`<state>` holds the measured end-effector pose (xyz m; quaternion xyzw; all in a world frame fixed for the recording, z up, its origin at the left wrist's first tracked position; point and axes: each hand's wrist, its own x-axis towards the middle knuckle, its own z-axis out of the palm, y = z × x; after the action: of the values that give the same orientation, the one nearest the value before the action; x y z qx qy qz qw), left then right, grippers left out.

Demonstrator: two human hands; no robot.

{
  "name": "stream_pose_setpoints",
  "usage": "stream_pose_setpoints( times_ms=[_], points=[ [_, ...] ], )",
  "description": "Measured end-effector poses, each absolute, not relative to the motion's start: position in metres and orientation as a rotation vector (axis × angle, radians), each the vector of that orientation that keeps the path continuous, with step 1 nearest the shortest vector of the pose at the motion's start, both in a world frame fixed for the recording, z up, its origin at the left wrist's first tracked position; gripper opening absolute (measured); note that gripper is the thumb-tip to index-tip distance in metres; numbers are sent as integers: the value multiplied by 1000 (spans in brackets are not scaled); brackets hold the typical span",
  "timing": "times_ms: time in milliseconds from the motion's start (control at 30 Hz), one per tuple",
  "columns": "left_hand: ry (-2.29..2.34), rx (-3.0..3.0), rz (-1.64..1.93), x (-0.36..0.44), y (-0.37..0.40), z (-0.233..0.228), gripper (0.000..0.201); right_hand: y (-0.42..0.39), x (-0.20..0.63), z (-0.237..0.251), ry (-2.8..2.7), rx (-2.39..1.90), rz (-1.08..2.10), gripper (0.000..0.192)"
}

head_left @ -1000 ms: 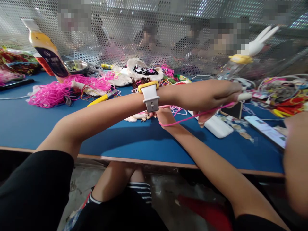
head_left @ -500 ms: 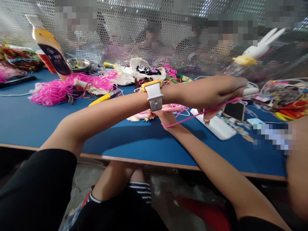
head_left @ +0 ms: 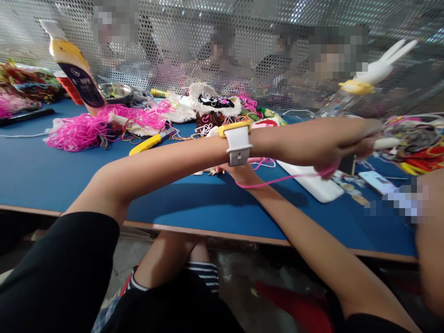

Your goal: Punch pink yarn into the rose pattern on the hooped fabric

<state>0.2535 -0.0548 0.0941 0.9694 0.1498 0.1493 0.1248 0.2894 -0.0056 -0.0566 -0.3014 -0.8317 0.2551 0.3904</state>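
Observation:
My left arm, with a white and yellow watch (head_left: 238, 141) on its wrist, reaches across to the right. My left hand (head_left: 322, 141) is closed, with pink yarn (head_left: 277, 181) at its fingers. A white rod-like piece (head_left: 386, 143) sticks out beyond the fingertips; whether it is gripped I cannot tell. The yarn runs back to my right wrist and passes over it. My right hand (head_left: 241, 173) lies low over the table behind the watch, its fingers mostly hidden. Something pink and slim shows beside it, partly covered.
A pink yarn heap (head_left: 79, 132), a yellow cutter knife (head_left: 145, 144) and a tilted bottle (head_left: 74, 69) are on the left of the blue table (head_left: 187, 208). A white slab-like device (head_left: 312, 185) and a phone (head_left: 378, 181) lie at right. Another person's arm (head_left: 432, 249) is at the right edge.
My left hand has moved farther right, with the white piece, and blurs slightly. The pink yarn now hangs slacker and lower. My right arm stays nearly in place.

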Motion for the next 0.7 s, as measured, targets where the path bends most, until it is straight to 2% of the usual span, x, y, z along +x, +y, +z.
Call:
stream_pose_setpoints(
  times_ms=[167,300,367,500,700],
  points=[
    [888,2933,567,192,-60,81,41,-10,289,-53,-2090,-769,686,65],
    [1460,2674,512,125,-43,40,34,-12,292,-51,-2056,-755,716,52],
    [1580,2605,481,102,-28,14,30,-12,294,-52,-2042,-729,766,40],
    [1559,2460,374,85,0,-22,23,-10,298,-56,-2033,-667,858,27],
    [1356,2099,548,84,5,-26,24,-19,300,-54,-2081,-652,775,27]
  ],
)
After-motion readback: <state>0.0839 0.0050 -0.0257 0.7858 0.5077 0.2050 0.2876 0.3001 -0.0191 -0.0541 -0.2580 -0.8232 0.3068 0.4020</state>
